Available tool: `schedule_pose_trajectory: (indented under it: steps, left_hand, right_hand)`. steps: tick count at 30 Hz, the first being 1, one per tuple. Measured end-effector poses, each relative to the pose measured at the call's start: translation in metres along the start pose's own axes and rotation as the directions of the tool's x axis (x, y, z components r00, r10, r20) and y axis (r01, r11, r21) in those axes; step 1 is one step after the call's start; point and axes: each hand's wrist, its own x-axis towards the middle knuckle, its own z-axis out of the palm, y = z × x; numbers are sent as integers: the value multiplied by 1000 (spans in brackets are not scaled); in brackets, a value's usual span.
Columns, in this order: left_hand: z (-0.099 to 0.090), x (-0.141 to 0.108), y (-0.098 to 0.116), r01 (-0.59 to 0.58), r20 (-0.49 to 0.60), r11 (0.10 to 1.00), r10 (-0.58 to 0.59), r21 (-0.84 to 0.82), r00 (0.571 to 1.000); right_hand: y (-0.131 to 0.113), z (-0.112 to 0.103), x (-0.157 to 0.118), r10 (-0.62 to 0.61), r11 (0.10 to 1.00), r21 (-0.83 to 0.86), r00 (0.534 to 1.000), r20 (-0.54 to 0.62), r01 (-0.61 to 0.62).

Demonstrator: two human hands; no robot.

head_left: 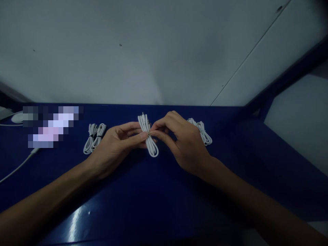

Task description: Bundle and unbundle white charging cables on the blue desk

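Observation:
A coiled white cable (151,146) is held upright, slightly tilted, above the blue table. My left hand (119,138) grips it around the middle, with the thumb in front and the fingers behind. My right hand (183,138) pinches at the middle of the bundle from the right; what lies between its fingertips is too small to make out. Beyond my left hand lie white cable bundles (89,145) with dark ties round their middles. More white cable bundles (206,135) lie behind my right hand, partly hidden by it.
A blurred-out bright device (53,127) lies at the left with a white cord (19,167) running from it. A white rounded object (17,118) is beside it. Grey-white panels (128,68) rise behind the blue table (133,201). A dark blue beam (289,75) slants at the right.

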Motion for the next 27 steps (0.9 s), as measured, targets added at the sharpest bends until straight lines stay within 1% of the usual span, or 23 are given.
schedule_pose_trajectory:
  steps: [3,5,10,12,16,20,22,24,25,27]
  left_hand:
    - [-2,1,2,-32,-47,997,35,66,998]
    - [-3,1,3,-28,-59,996,33,82,998]
    - [-2,1,1,-46,-27,993,49,110,998]
    - [-2,2,0,-60,-35,991,64,121,997]
    - [-1,2,-2,-47,-74,995,53,91,996]
    - [-1,2,-3,-4,-56,999,7,40,998]
    - [-1,1,-2,20,-51,999,-18,31,999]
    - [0,1,-2,9,-75,999,-5,43,997]
    - [0,1,-1,-14,-95,998,20,63,995]
    - [2,-1,0,-87,-137,986,106,139,985]
  right_hand:
    - [1,-1,0,-3,1000,-1,1000,14,4]
    - [2,-2,1,-17,1000,6,999,32,17]
    - [4,-5,2,-64,998,-1,994,86,64]
    - [6,-7,3,-84,996,-3,991,103,85]
    - [9,-8,4,-146,987,-46,983,112,152]
    - [10,-7,4,-191,965,-154,972,139,212]
    - [10,-6,4,-175,968,-153,972,159,200]
    - [8,-5,3,-133,984,-98,977,167,151]
    - [7,-4,3,-103,992,-61,980,169,115]
    - [5,-3,2,-34,999,10,984,173,33]
